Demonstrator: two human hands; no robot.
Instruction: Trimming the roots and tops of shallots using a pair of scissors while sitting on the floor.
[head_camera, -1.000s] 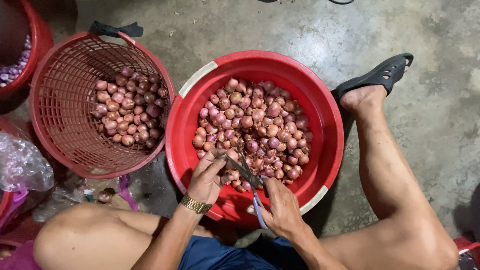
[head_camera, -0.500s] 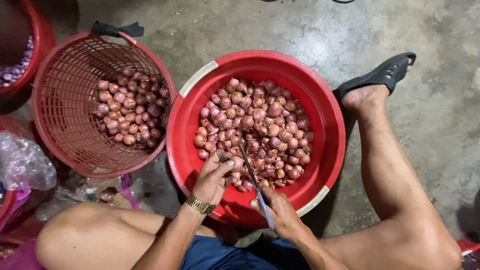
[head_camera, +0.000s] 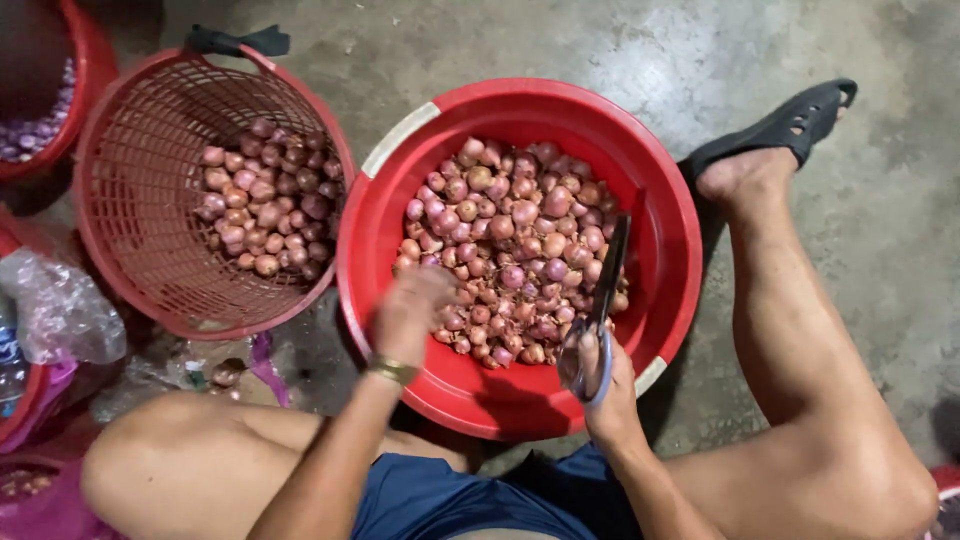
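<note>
Many small pink-purple shallots (head_camera: 515, 245) fill the red tub (head_camera: 660, 190) that stands on the concrete floor (head_camera: 560, 50) between the person's bare legs; the heap leaves the tub's near wall and right wall bare. The left hand (head_camera: 412, 310) reaches over the near-left edge of the heap, blurred, its fingers curled down among the shallots; whether they have closed on one cannot be told. A gold bracelet (head_camera: 391, 371) sits on that wrist. The right hand (head_camera: 600, 385) rests at the tub's near rim, fingers closed on the grey handles of a pair of scissors (head_camera: 598, 310); the dark blades point up and away over the right part of the heap, shut or nearly so. Just left of the tub, rims almost touching, a red mesh basket (head_camera: 130, 230) holds a smaller pile of shallots on its right side. A black sandal (head_camera: 790, 125) lies on the right foot beyond the tub's far-right edge; open floor spreads above and to the right. A clear plastic bag (head_camera: 55, 310) lies at the far left.
</note>
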